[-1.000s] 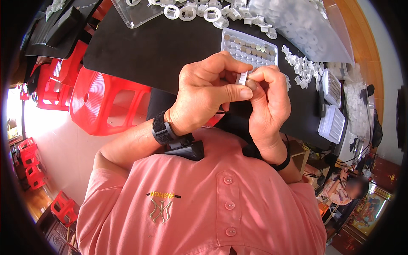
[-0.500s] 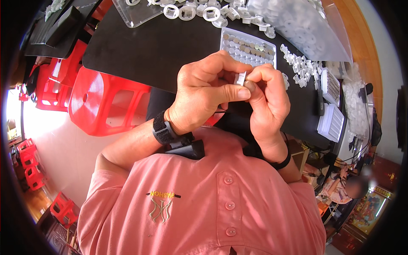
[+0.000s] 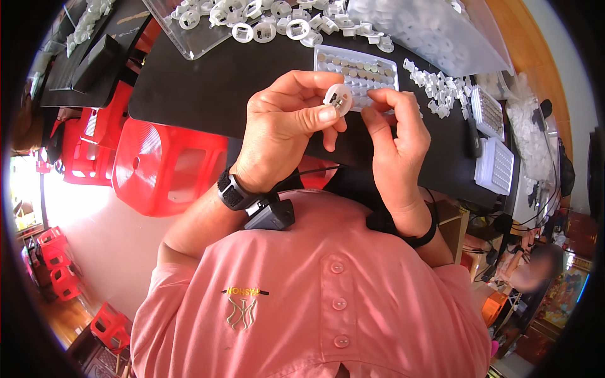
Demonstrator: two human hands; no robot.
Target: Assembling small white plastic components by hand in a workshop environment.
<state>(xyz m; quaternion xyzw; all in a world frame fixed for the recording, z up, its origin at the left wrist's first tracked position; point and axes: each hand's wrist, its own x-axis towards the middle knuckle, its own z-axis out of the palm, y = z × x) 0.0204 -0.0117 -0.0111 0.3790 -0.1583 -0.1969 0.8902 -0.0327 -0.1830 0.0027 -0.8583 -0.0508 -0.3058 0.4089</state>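
Observation:
My left hand (image 3: 287,120) pinches a round white plastic housing (image 3: 339,99) between thumb and fingers, its face with small metal and dark parts turned toward me. Just right of it, my right hand (image 3: 400,138) is raised with thumb and forefinger apart, and nothing shows between them. Beyond both hands lies a pale plastic tray (image 3: 372,86) with rows of pockets. Silvery button cells (image 3: 356,64) fill its far rows. My hands partly cover the tray's near edge.
More white housings (image 3: 265,30) lie heaped at the far side of the black table (image 3: 189,88). A clear bin (image 3: 435,38) of white parts, loose small white pieces (image 3: 444,91) and stacked trays (image 3: 493,167) are on the right. A red stool (image 3: 142,167) stands left.
My right hand has come away from the white housing and its fingers have parted. My left hand has moved slightly left and up, turning the housing's round face toward me.

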